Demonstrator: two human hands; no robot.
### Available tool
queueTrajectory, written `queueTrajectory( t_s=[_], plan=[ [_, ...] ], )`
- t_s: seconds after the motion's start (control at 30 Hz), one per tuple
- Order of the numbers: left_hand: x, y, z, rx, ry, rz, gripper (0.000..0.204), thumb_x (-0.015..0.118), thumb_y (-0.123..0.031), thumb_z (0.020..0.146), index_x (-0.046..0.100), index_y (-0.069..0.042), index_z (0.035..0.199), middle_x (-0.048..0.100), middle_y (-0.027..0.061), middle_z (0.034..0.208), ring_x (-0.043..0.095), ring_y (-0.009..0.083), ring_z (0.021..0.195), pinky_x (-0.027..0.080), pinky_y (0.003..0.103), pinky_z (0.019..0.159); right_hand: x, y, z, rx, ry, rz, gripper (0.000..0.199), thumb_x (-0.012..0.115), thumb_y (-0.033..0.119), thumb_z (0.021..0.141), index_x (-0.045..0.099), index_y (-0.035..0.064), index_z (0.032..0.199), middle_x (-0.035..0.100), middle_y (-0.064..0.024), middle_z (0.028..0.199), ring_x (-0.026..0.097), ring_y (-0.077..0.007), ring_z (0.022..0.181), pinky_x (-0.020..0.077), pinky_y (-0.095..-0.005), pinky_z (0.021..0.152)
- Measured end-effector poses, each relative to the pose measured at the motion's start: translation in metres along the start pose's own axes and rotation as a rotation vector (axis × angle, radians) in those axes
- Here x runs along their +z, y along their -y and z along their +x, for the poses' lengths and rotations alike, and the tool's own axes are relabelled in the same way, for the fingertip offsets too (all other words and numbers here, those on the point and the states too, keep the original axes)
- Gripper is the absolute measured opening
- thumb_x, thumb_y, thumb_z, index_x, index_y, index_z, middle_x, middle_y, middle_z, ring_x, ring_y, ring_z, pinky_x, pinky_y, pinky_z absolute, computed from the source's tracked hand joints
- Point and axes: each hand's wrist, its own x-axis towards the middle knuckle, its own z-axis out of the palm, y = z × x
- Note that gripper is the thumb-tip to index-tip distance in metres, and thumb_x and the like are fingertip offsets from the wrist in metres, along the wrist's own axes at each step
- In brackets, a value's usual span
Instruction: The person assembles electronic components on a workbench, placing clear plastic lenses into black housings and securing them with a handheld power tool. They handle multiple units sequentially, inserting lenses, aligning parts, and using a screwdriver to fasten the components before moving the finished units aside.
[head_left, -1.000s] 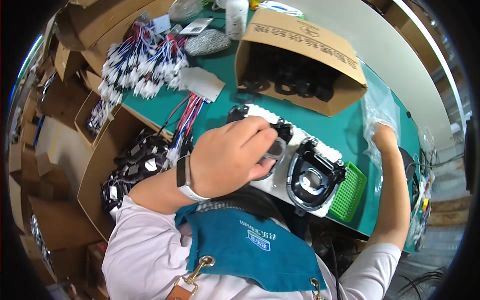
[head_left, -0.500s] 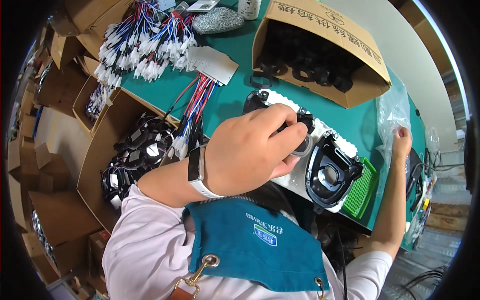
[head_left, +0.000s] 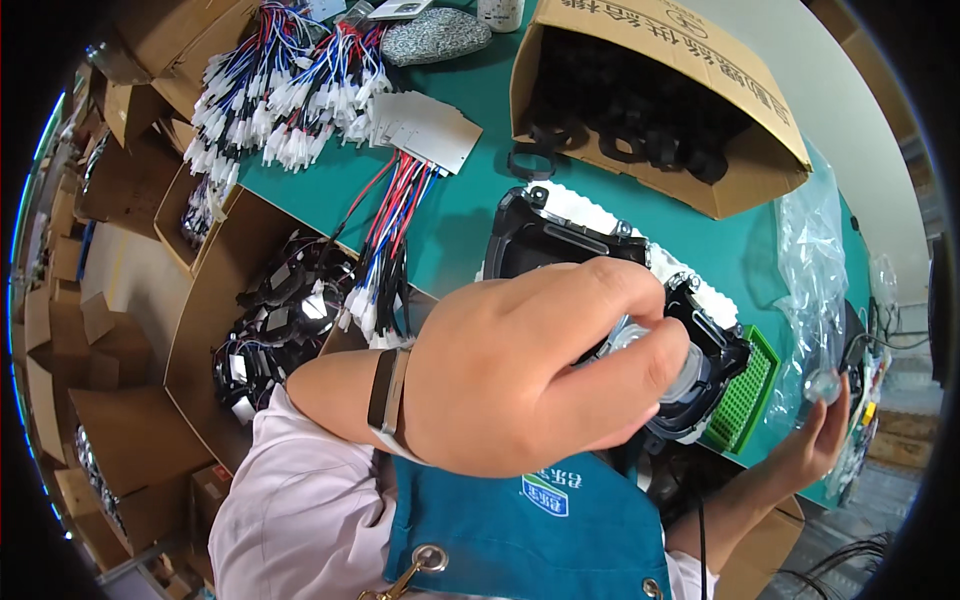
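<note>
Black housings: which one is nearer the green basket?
The right-hand black housing, right beside the green basket; the other housing lies farther left.

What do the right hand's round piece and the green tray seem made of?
Round piece: clear, glossy plastic or glass, can't tell which; it's see-through with glints. Green tray: probably moulded plastic, fairly matte, judging by its even colour and regular holes.

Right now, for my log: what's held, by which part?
Left grip: a clear round piece, apparently by its side. Right grip: a small transparent piece, by its lower edge.
</note>
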Motion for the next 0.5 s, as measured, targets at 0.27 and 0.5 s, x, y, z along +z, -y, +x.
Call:
queueTrajectory(
  t_s=[0.27,0.5],
  plan=[
    [-0.001,-0.009,0.007,0.046,0.030,-0.020,0.042,0.079,-0.007,0.056,0.066,-0.003,0.096,0.059,0.0094,0.093,0.046,0.0074,0.055,0.035,0.019,0.041,-0.007,0.017,-0.032,-0.069,-0.026,0.055,0.049,0.055,0.025,0.092,0.049,-0.0118,0.124,0.058,-0.0214,0.115,0.056,-0.0261,0.105,0.0421,-0.0360,0.093],
    [0.000,0.013,-0.009,-0.377,0.297,0.204,0.039,0.075,-0.006,0.055,0.063,-0.006,0.092,0.059,0.0101,0.090,0.060,0.0259,0.078,0.049,0.031,0.066,0.025,0.065,-0.032,-0.231,0.526,-0.193,0.041,0.074,0.008,0.067,0.066,0.0017,0.106,0.062,-0.0151,0.099,0.061,-0.0290,0.091,0.0475,-0.0356,0.080]
  ],
)
